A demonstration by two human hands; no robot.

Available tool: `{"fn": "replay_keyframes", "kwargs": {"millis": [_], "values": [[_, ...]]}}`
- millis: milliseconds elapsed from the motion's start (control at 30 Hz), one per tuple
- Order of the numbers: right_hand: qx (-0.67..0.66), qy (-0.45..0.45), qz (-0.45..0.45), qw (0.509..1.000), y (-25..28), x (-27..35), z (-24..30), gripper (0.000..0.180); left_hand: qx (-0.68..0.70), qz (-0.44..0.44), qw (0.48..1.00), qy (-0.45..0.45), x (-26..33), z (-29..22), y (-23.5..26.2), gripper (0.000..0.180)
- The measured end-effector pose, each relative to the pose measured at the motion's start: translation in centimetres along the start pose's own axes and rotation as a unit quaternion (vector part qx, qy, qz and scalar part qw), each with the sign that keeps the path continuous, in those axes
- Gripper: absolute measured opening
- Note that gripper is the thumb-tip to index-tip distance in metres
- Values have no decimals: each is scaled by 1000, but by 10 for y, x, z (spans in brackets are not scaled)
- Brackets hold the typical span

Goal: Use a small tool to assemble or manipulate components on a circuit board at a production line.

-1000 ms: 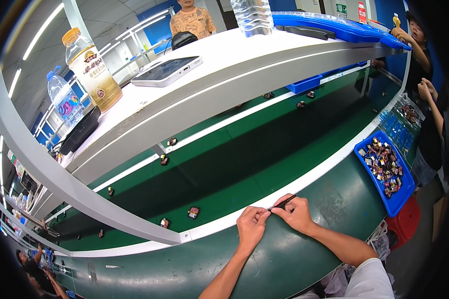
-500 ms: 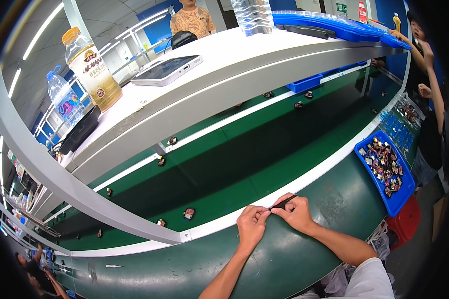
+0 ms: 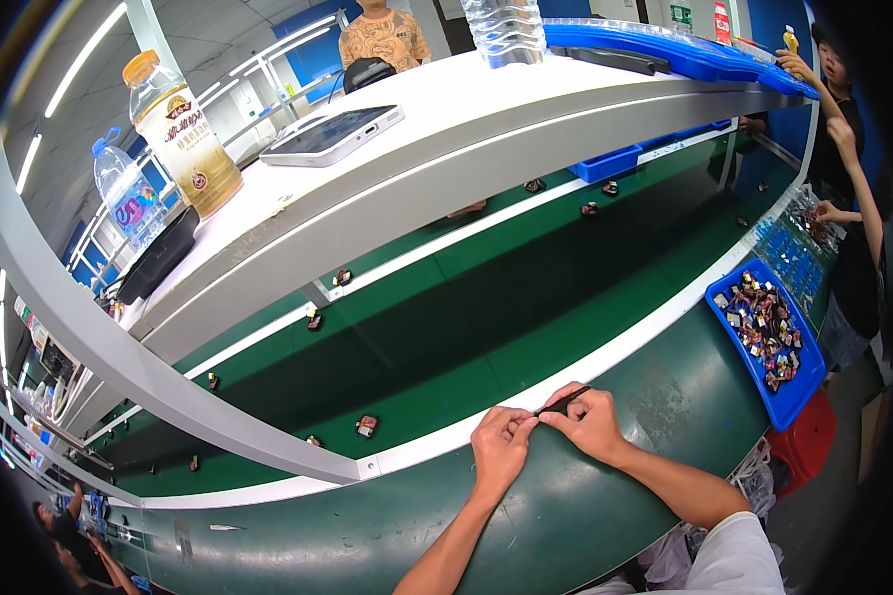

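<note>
At the near edge of the conveyor, my left hand (image 3: pixel 501 443) and my right hand (image 3: pixel 589 426) meet fingertip to fingertip above the green worktop. Between the thumb and fingers of my right hand are slim black tweezers (image 3: pixel 564 401), slanting down toward the left fingertips. My left hand is closed in a pinch. Whatever lies between its fingertips is too small and too covered to make out.
A green conveyor belt (image 3: pixel 486 327) carries several small wired parts (image 3: pixel 367 425). To the right, a blue tray (image 3: pixel 804 382) holds many such parts, near a red stool (image 3: pixel 806 444). A white shelf (image 3: pixel 427 129) with bottles and a phone overhangs the belt. Co-workers stand at right.
The small parts on the belt have shifted slightly left. My hands keep nearly the same place and grip. At the right, a co-worker's hand has come down to the heap of parts.
</note>
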State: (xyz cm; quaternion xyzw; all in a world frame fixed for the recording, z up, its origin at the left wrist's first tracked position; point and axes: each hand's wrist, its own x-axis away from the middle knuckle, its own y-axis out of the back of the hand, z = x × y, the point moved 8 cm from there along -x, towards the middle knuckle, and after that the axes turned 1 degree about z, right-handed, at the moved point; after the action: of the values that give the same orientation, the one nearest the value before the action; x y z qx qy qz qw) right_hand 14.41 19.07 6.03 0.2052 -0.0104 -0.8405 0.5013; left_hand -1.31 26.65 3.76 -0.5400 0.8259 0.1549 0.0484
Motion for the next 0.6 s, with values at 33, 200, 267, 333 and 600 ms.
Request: {"fn": "replay_keyframes", "kwargs": {"millis": [33, 200, 267, 333, 600], "values": [[-2, 0, 0, 1000, 0, 0, -2, 18, 0, 1, 1000, 0, 0, 0, 0, 7], [-9, -11, 6, 1000, 0, 0, 3, 16, 3, -1, 1000, 0, 0, 1, -1, 7], [-5, -13, 11, 1000, 0, 0, 5, 15, 2, 1, 1000, 2, 0, 0, -1, 6], [-12, -15, 12, 1000, 0, 0, 4, 15, 1, 1, 1000, 4, 0, 0, -1, 6], [-18, -13, 9, 1000, -1, 0, 0, 17, 17, 3, 1000, 16, 0, 2, -1, 5]]}}
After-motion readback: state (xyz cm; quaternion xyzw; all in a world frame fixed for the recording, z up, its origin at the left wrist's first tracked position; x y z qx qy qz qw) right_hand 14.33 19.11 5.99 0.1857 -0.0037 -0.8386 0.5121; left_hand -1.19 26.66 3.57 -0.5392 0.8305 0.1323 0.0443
